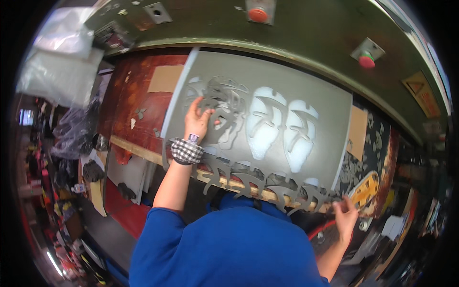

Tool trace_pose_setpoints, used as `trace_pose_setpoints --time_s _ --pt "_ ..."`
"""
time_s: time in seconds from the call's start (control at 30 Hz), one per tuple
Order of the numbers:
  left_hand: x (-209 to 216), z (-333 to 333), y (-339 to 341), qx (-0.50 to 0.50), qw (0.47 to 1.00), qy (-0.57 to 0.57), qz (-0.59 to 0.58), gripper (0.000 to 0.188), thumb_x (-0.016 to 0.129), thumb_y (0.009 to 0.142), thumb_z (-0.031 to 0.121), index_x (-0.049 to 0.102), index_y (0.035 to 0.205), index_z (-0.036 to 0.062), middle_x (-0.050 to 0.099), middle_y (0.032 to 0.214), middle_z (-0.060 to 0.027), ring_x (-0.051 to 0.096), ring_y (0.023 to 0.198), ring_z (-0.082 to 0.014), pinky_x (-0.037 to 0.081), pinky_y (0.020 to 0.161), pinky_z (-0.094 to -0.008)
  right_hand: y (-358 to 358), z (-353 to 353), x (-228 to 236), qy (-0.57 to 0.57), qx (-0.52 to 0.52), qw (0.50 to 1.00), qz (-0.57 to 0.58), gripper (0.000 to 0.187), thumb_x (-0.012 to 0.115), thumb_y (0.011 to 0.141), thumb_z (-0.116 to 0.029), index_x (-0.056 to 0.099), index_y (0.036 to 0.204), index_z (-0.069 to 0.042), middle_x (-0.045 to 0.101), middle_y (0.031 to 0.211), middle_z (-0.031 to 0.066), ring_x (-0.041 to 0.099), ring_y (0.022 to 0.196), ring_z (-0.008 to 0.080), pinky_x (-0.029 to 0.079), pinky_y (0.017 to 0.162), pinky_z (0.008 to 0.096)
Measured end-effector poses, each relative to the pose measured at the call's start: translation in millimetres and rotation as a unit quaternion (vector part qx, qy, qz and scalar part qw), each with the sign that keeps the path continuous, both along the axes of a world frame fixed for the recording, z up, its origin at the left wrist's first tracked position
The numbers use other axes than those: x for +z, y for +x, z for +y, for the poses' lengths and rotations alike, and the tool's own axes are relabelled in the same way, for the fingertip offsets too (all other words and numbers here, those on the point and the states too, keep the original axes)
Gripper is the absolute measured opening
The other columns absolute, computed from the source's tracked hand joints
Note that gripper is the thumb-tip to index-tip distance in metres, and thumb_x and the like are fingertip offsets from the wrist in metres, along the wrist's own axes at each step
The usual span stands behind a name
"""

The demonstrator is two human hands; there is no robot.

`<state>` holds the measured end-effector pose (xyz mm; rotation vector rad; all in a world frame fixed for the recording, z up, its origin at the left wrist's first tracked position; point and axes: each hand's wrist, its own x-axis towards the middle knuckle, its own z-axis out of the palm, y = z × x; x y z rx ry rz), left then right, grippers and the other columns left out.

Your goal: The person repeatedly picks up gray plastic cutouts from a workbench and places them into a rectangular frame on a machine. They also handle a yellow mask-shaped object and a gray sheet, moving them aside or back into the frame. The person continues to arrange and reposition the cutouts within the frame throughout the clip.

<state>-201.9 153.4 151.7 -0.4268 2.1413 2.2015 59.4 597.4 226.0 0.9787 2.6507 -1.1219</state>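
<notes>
My left hand [197, 119] is closed around thin grey cut-out pieces [222, 107] with curved openings, held over the left part of a grey sheet [311, 79]. To their right, the sheet has two shoe-upper-shaped openings [260, 136] showing a pale surface beneath. A grey scrap strip [248, 179] with curved cut-outs hangs along the sheet's near edge. At the right, my right hand [345, 215] has its fingers apart beside a yellow-and-black cutting die [366, 191], close to the strip's right end. Whether its fingertips touch the die is unclear.
A green machine beam [306, 40] with a red button [258, 15] and another button [366, 60] spans the far side. Brown cardboard [167, 79] lies on the reddish table [138, 95]. Grey scraps [351, 172] lie at right; plastic bags [62, 62] hang at far left.
</notes>
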Motion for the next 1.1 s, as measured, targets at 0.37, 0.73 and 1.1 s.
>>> trace_pose_setpoints --time_s 0.37,0.73,1.1 --pt "106 17 -41 -0.064 0.975 -0.01 0.212 0.038 0.053 0.094 0.004 0.05 0.132 0.0001 0.06 0.117 -0.0109 0.061 0.091 -0.0141 0.056 0.075 -0.0285 12 39 -95 0.428 -0.122 0.895 0.029 0.071 0.077 0.073 -0.039 0.052 0.132 -0.008 0.037 0.134 0.0359 0.035 0.125 0.0495 0.032 0.103 0.0539" --pt "4 -15 31 -0.063 0.866 -0.471 0.154 0.045 0.062 0.083 0.004 0.052 0.128 0.0031 0.049 0.126 -0.0275 0.049 0.118 -0.0385 0.04 0.1 -0.0428 22 59 -80 0.263 -0.163 0.936 0.167 0.09 0.086 0.06 -0.017 0.041 0.138 -0.004 0.046 0.128 0.028 0.043 0.119 0.0425 0.034 0.104 0.0459" --pt "34 24 28 -0.096 0.79 -0.556 0.238 0.045 0.067 0.079 0.004 0.056 0.122 0.0064 0.038 0.136 -0.0237 0.044 0.117 -0.0394 0.038 0.099 -0.0454 -71 -37 -20 -0.01 -0.066 0.936 0.346 0.093 0.087 0.054 -0.005 0.042 0.136 -0.003 0.047 0.132 0.0146 0.047 0.123 0.0266 0.041 0.102 0.0368"
